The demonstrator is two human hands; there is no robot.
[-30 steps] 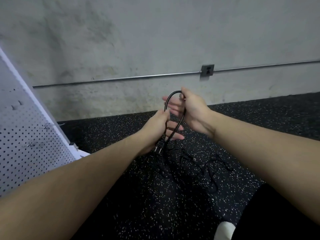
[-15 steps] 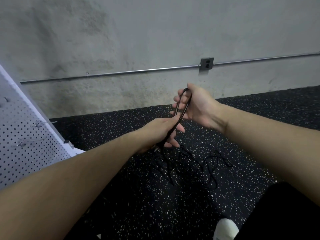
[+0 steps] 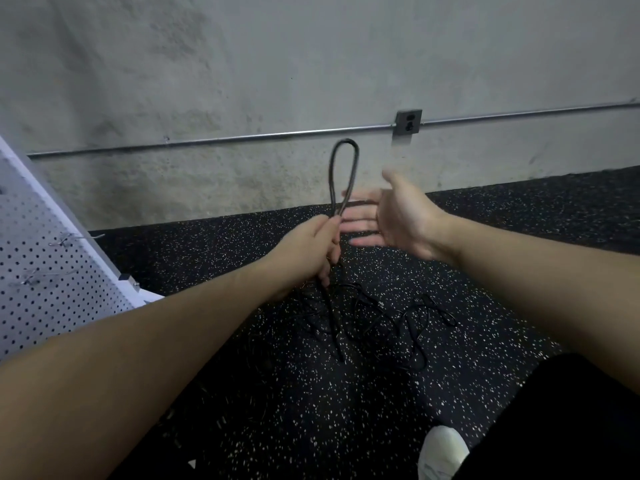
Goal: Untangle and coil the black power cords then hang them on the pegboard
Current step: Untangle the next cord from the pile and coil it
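Note:
My left hand (image 3: pixel 311 251) grips a black power cord, and a narrow loop of that cord (image 3: pixel 343 174) stands up above the fist. The cord's loose length hangs from the hand down to a tangle of black cords (image 3: pixel 388 320) on the floor. My right hand (image 3: pixel 391 213) is beside the loop on its right, fingers straight and spread, motion-blurred, holding nothing. The white pegboard (image 3: pixel 45 271) leans at the left edge, with thin wire hooks (image 3: pixel 65 239) sticking out of it.
A speckled black rubber floor (image 3: pixel 277 393) runs to a grey concrete wall with a metal conduit and an outlet box (image 3: pixel 408 122). A white shoe (image 3: pixel 443 452) and a dark trouser leg are at the bottom right.
My right hand has let go of the top of the loop and drawn away to the right, fingers spread. The left hand has risen, still gripping the cord.

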